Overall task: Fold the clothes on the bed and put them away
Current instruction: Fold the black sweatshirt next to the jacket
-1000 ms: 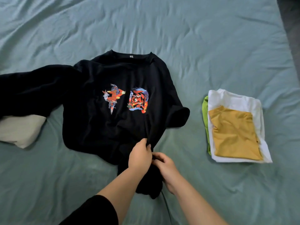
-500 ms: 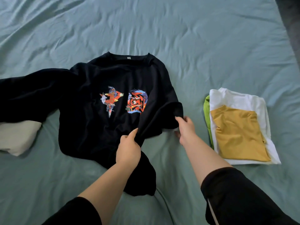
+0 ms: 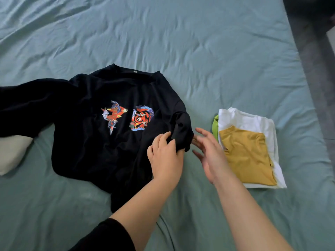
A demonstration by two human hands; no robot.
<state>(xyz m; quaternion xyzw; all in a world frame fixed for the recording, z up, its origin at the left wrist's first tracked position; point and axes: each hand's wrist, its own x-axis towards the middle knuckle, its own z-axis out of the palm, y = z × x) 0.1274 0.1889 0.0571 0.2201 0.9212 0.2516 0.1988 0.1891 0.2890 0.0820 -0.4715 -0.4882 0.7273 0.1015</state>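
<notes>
A black sweatshirt (image 3: 94,142) with two red and blue prints lies face up and rumpled on the teal bed sheet (image 3: 208,57). Its left sleeve stretches off to the left; its right sleeve is bunched beside the body. My left hand (image 3: 165,156) pinches the bunched right sleeve near its cuff. Just right of that sleeve hovers my right hand (image 3: 208,153), fingers spread, holding nothing. A folded stack (image 3: 248,151) lies to the right, with a mustard piece on top, a white one under it and a green one at the bottom.
A cream pillow (image 3: 12,153) pokes out under the sweatshirt's left sleeve at the left edge. The bed's right edge (image 3: 297,57) runs along a dark floor strip. Bare wrinkled sheet spreads across the far half and near my arms.
My left hand has moved right and up from the hem to the bunched right sleeve. My right hand has let go of that sleeve and opened beside it.
</notes>
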